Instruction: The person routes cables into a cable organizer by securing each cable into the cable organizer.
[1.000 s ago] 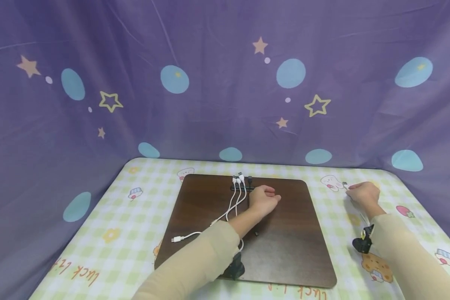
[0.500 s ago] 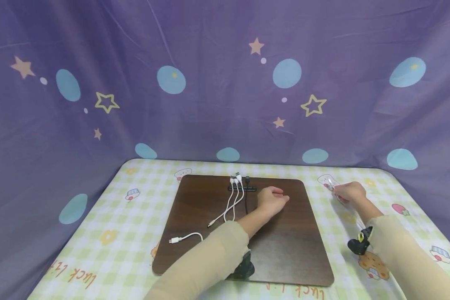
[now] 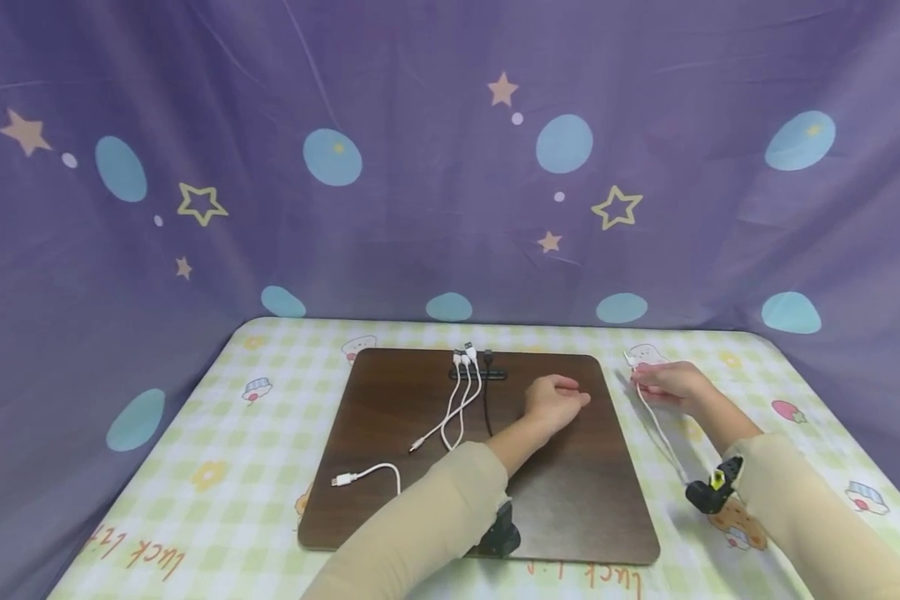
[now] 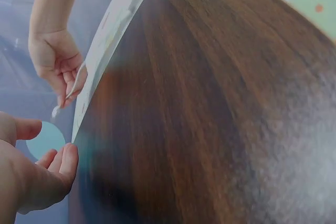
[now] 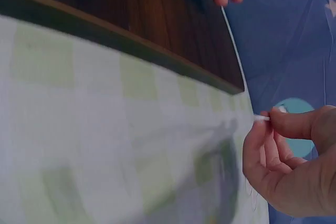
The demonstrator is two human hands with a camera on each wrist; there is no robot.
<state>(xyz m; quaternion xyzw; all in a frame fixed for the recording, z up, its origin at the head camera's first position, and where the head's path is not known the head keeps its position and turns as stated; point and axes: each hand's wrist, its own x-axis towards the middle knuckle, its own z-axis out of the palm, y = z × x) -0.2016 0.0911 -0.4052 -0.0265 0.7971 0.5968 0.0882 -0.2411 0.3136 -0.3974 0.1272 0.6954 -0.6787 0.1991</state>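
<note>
My right hand (image 3: 671, 382) is over the tablecloth, to the right of the board. Between thumb and fingers it pinches a white cable (image 3: 660, 429), whose length hangs down toward the wrist. A pale end of that cable (image 5: 262, 117) pokes out past the fingertips in the right wrist view. Over the right half of the dark wooden board (image 3: 570, 500), my left hand (image 3: 553, 403) is relaxed, holding nothing. Left of it, several white cables (image 3: 453, 410) and a black cable (image 3: 486, 404) run from a black cable clip strip (image 3: 498, 375) at the board's far edge.
A white cable plug (image 3: 343, 479) lies on the board's left side, the rest of its cord passing under my left sleeve. The checkered tablecloth (image 3: 217, 433) surrounds the board. Behind the table hangs a purple curtain (image 3: 420, 225).
My right hand has moved left toward the board with the white cable. The left hand has shifted rightward over the board, away from the clip strip, still holding nothing.
</note>
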